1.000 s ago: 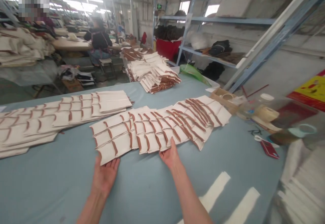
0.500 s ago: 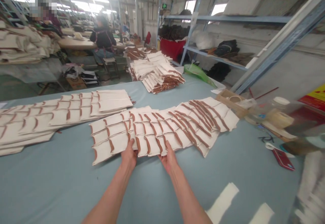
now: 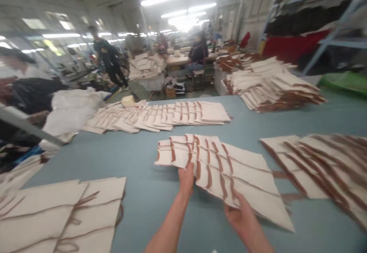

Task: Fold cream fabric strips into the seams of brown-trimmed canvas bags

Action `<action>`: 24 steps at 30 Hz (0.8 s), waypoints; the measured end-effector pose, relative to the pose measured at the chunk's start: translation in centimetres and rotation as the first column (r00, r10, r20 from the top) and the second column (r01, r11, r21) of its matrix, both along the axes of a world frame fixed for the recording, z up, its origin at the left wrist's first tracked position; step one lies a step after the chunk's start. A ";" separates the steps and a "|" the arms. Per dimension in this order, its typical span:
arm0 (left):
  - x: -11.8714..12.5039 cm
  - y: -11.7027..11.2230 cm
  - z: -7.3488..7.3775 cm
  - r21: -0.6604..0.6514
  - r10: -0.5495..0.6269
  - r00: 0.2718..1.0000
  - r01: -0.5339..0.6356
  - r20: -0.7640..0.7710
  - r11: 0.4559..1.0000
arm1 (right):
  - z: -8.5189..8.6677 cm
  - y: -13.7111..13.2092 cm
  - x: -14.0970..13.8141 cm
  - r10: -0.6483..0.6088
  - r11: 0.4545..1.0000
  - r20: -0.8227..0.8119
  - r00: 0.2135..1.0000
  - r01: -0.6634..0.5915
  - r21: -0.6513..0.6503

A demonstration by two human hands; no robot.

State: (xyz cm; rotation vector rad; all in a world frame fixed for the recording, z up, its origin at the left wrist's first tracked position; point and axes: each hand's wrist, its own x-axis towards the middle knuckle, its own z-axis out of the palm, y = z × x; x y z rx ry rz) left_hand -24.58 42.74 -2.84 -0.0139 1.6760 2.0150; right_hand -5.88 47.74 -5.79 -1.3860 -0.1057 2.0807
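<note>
A fanned stack of cream fabric panels with brown edging (image 3: pixel 252 174) is held just over the blue-grey table (image 3: pixel 143 214), its pieces overlapping like shingles. My left hand (image 3: pixel 186 180) grips the near edge toward the stack's left part, thumb on top and fingers underneath. My right hand (image 3: pixel 241 211) pinches the same near edge farther right; its fingers are partly hidden below the fabric. To the right lies another overlapping group of brown-edged panels (image 3: pixel 312 168), apart from the held stack and somewhat blurred.
A long row of overlapped panels (image 3: pixel 160 117) lies along the far table edge. Larger cream pieces with brown cords (image 3: pixel 34 222) lie at the near left. A heaped pile (image 3: pixel 266 80) stands at the back right. One person (image 3: pixel 109 56) is upright beyond the table; others sit farther off.
The view has turned left. My hands have separated part of the fanned row and raised it off the table; the rest stays at the right.
</note>
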 end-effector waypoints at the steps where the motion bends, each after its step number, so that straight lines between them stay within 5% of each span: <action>1: -1.6 -2.0 0.6 0.002 0.000 0.999 0.000 -0.042 1.000 | 0.4 -1.8 -1.6 0.019 1.000 0.010 1.000 -0.018 -0.022; 8: -12.3 -17.4 6.0 0.059 0.051 0.981 -0.041 -0.188 0.997 | 4.9 -14.4 -14.0 0.091 0.995 0.017 0.996 -0.091 0.027; 16: -23.6 -34.9 15.1 0.087 0.174 0.966 -0.160 -0.192 0.983 | 11.1 -29.4 -25.6 0.280 0.953 -0.119 0.952 -0.262 0.151; 20: -26.5 -47.3 17.6 0.047 0.279 0.954 -0.276 -0.112 0.960 | 11.4 -41.5 -27.6 0.532 0.839 -0.186 0.826 -0.485 0.247; 24: -26.2 -59.1 16.6 -0.043 0.421 0.907 -0.419 0.027 0.907 | 10.4 -52.3 -28.0 0.734 0.679 -0.165 0.659 -0.703 0.212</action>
